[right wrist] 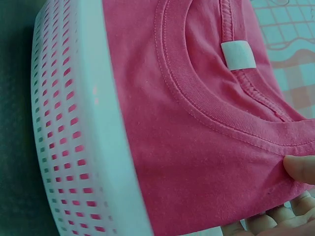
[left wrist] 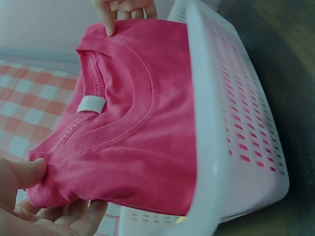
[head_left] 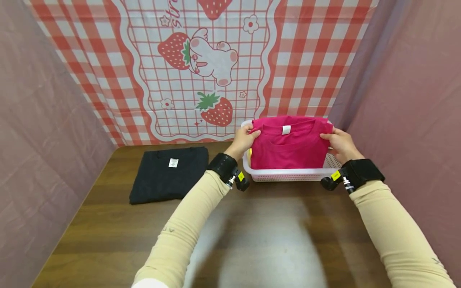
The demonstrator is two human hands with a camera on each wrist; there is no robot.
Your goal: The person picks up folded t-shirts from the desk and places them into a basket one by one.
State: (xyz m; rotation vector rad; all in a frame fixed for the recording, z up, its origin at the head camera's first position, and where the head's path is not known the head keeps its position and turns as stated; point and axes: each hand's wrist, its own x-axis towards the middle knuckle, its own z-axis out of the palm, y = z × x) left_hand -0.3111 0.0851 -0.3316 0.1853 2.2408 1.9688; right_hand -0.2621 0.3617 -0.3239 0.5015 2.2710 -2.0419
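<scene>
A folded pink T-shirt (head_left: pixel 288 150) with a white neck label is partly inside a white perforated plastic basket (head_left: pixel 288 176). My left hand (head_left: pixel 243 141) pinches its upper left corner, thumb on top and fingers beneath, as the left wrist view shows. At the upper right corner, my right hand (head_left: pixel 341 143) holds the cloth the same way. The collar end is raised toward the back rim, while the lower part of the shirt (right wrist: pixel 147 147) sits behind the basket's front wall (right wrist: pixel 69 147). Something yellow shows at the basket's left end, mostly hidden by the shirt.
A folded black T-shirt (head_left: pixel 169 175) with a white label lies flat on the wooden table (head_left: pixel 108 236), left of the basket. A red-and-white checked strawberry cloth (head_left: pixel 216 60) hangs behind the table. Pinkish curtains (head_left: pixel 414 100) close in both sides.
</scene>
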